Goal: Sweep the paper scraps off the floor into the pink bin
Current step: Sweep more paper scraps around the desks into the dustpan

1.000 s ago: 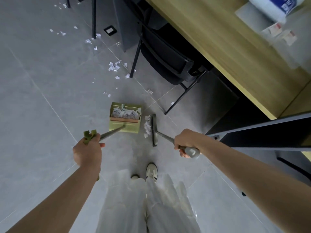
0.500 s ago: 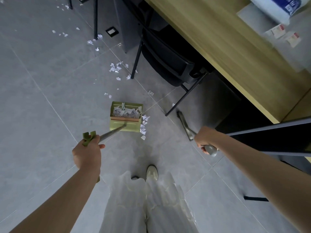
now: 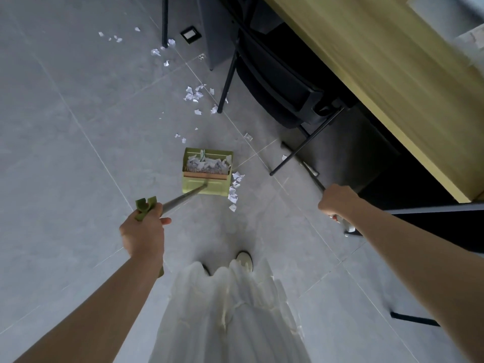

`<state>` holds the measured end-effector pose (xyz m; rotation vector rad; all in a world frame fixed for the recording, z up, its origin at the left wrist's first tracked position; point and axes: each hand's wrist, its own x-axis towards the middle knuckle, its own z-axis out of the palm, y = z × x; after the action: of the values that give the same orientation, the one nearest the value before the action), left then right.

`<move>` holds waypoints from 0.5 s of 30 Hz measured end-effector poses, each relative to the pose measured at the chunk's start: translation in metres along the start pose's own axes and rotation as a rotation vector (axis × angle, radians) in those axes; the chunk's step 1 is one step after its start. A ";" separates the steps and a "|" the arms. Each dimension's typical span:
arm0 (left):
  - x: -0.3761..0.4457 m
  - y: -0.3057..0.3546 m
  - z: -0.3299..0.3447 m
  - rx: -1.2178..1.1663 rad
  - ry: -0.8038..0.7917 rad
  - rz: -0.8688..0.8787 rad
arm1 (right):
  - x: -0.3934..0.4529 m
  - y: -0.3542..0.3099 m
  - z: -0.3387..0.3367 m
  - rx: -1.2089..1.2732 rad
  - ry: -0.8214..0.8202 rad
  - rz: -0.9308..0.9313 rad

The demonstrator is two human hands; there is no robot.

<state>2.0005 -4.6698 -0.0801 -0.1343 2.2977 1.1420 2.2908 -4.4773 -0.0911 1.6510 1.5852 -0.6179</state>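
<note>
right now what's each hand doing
Left hand: fingers curled round the dustpan handle.
Right hand: gripping the broom handle.

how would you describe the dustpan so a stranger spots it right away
Start at the black chair under the wooden desk. On the grey floor beside it stands the dustpan, its long handle in the left hand. It is the only green box, filled with white scraps.
</note>
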 end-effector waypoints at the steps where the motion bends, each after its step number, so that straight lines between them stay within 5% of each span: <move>1: 0.001 0.000 0.000 0.002 -0.001 0.000 | 0.000 -0.002 -0.001 -0.033 -0.009 -0.013; 15: 0.034 0.001 -0.036 0.045 -0.010 0.000 | -0.050 -0.026 0.022 -0.203 -0.062 -0.027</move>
<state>1.9553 -4.6915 -0.0803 -0.1104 2.3129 1.0876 2.2630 -4.5269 -0.0707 1.4501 1.5728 -0.4986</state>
